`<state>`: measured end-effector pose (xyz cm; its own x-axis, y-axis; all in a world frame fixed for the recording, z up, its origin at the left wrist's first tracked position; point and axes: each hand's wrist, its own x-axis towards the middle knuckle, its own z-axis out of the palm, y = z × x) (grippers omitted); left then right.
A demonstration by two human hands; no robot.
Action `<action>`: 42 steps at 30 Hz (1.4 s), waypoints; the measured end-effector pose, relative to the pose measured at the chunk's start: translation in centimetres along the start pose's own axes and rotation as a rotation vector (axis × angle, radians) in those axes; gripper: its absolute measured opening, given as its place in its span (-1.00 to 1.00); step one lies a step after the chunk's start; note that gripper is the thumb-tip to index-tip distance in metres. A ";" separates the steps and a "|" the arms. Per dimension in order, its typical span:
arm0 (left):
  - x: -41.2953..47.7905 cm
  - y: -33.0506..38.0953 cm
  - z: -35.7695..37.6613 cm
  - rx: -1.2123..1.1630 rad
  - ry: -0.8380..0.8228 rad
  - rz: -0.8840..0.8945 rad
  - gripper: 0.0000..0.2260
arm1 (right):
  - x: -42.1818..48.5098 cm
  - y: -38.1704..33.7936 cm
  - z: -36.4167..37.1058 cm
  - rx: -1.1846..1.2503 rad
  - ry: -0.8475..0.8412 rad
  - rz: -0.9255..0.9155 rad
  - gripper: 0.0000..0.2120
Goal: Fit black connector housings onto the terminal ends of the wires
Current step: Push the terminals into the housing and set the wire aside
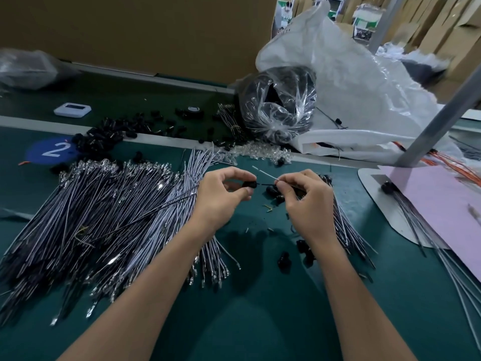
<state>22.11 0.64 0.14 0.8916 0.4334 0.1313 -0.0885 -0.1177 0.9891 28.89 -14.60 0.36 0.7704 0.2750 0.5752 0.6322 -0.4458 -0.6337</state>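
My left hand pinches a small black connector housing between thumb and fingers. A short black wire runs from the housing to my right hand, which pinches it together with a white wire that sticks up to the left. A large heap of grey wires with metal terminals lies to the left, partly under my left forearm. Loose black housings are scattered at the back left, and a few more housings lie near my right wrist.
A clear bag of black parts and a large white plastic bag sit behind. A grey metal post rises at right beside a pink sheet. A blue disc marked 2 and a white device lie far left.
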 end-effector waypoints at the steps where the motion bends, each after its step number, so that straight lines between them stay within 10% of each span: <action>1: 0.0 0.1 0.0 0.003 -0.007 0.009 -0.77 | 0.0 0.0 0.1 -0.002 0.001 -0.001 -0.94; 42: 0.1 -0.5 -0.5 -0.616 0.077 -0.098 -0.83 | 0.1 0.2 -0.4 0.059 0.076 -0.004 -0.89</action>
<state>22.01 1.13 -0.34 0.8760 0.4820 0.0193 -0.2680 0.4529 0.8503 29.08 -15.05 0.48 0.7609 0.2104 0.6138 0.6407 -0.3929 -0.6596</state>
